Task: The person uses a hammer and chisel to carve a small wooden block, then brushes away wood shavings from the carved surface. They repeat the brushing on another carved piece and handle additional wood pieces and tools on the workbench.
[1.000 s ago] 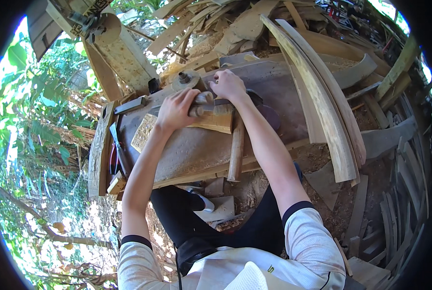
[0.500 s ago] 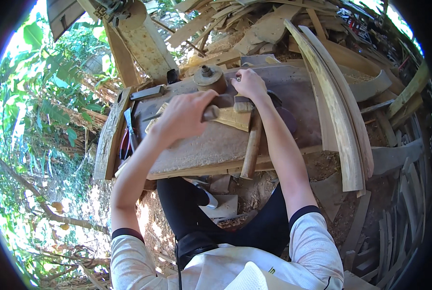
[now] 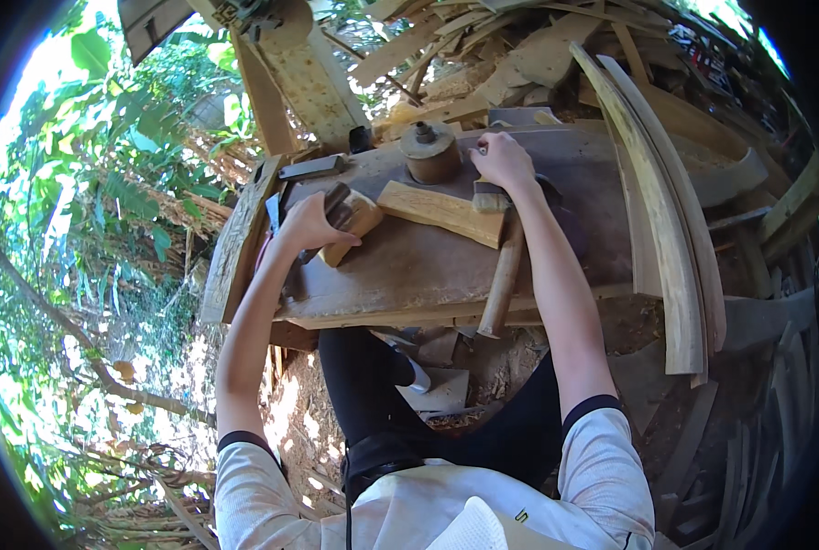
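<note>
My left hand (image 3: 308, 223) is at the left part of the bench, closed around a tool with a short dark round handle (image 3: 337, 199). Its thumb lies by a pale wood block (image 3: 362, 216), and the tool's far end is hidden. Further right, my right hand (image 3: 504, 160) grips a flat brush (image 3: 491, 197) whose bristles point down at the right end of a pale wooden strip (image 3: 439, 210). A wooden handle (image 3: 503, 280) slants from under that end over the bench's front edge. Behind the strip stands a brown round pot (image 3: 430, 156) with a knob on top.
The brown wooden bench (image 3: 391, 284) stands before my knees. A grey flat block (image 3: 311, 168) sits at its back left. Long curved planks (image 3: 652, 220) lean along its right side. Scrap wood (image 3: 510, 69) is heaped behind, and leafy plants (image 3: 107, 174) grow at left.
My left hand has moved left, away from the wooden strip, with the dark-handled tool. My right hand stays by the strip's right end with the brush. The whole view has shifted slightly.
</note>
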`<state>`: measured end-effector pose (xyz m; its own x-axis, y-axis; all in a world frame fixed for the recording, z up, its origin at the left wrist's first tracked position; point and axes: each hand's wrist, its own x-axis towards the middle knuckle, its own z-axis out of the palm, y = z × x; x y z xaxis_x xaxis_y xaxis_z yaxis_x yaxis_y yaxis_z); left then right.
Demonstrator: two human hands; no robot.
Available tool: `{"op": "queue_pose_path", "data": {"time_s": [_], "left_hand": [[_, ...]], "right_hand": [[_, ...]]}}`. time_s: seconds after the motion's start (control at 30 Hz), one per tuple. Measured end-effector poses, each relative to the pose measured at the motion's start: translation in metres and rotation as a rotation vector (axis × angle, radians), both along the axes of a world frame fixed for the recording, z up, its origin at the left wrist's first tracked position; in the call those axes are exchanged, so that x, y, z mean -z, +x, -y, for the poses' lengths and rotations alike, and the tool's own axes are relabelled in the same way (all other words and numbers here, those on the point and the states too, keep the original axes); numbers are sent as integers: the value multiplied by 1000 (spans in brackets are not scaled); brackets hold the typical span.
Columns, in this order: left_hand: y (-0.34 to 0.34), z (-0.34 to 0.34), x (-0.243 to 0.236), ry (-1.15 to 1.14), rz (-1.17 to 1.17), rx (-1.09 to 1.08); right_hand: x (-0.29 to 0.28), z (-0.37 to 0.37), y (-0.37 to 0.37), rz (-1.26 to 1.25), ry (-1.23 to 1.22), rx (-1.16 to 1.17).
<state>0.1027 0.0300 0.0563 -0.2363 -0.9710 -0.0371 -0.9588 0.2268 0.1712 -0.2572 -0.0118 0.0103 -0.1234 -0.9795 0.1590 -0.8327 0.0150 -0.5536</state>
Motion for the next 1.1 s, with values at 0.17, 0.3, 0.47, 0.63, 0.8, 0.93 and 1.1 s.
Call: {"op": "queue_pose_path", "data": {"time_s": [0.17, 0.3, 0.47, 0.63, 0.8, 0.93, 1.1], "left_hand": [[-7, -2, 2, -14, -27, 11], [4, 1, -4, 1, -87, -19], [37, 9, -41, 49, -197, -143], [107, 17, -68, -91, -43, -286], [198, 12, -53, -7, 120, -558], [238, -1, -33, 51, 34, -733], [220, 6, -39, -114, 159, -580]], "right_hand": [[2, 3, -3, -20, -7, 1], [2, 3, -3, -32, -22, -10], [3, 1, -3, -32, -12, -14], [4, 2, -8, -65, 2, 12], [0, 3, -5, -40, 13, 1], [1, -1, -1, -35, 20, -2], [0, 1, -1, -55, 13, -4]]}}
